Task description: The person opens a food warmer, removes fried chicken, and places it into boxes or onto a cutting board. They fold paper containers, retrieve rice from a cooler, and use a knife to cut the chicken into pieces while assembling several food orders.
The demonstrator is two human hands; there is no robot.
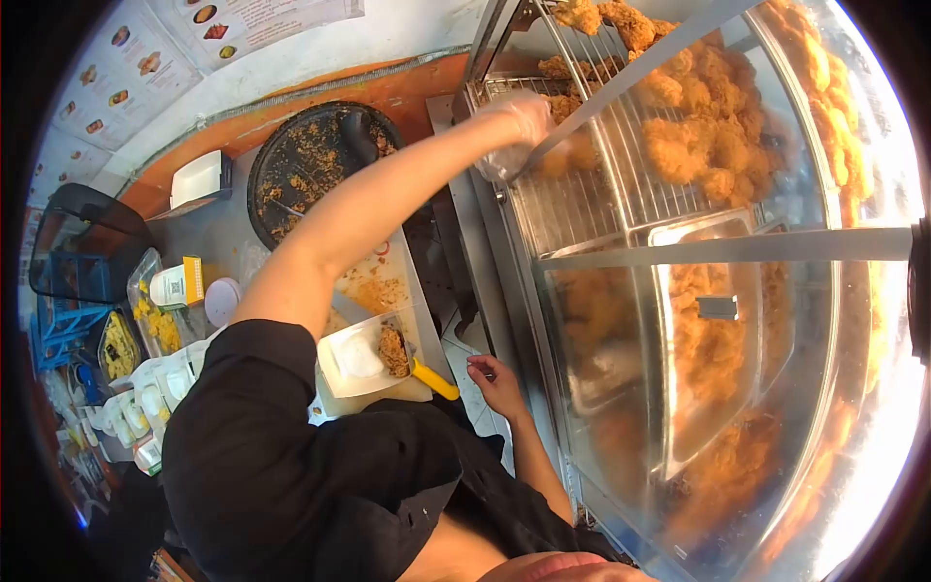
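My left hand (519, 118), in a clear plastic glove, reaches through the opening of a glass display case. Its fingers are at pieces of fried chicken (572, 155) on a wire rack (543, 209); blur and the metal frame hide whether they grip one. My right hand (497, 385) hangs low beside the case with loosely bent, parted fingers and nothing in it. To its left, an open paper box (335, 373) holds a white mound (360, 356) like rice and a brown crumbly portion (394, 351). A yellow-handled utensil (434, 379) rests on the box's edge, its head by the brown portion.
Metal bars (669, 250) frame the case, where more fried chicken (703, 126) is piled. A large black pan (262, 199) with brown crumbs stands on the left counter. Around it are another paper box (201, 181), a carton cup (175, 286) and a blue crate (68, 315).
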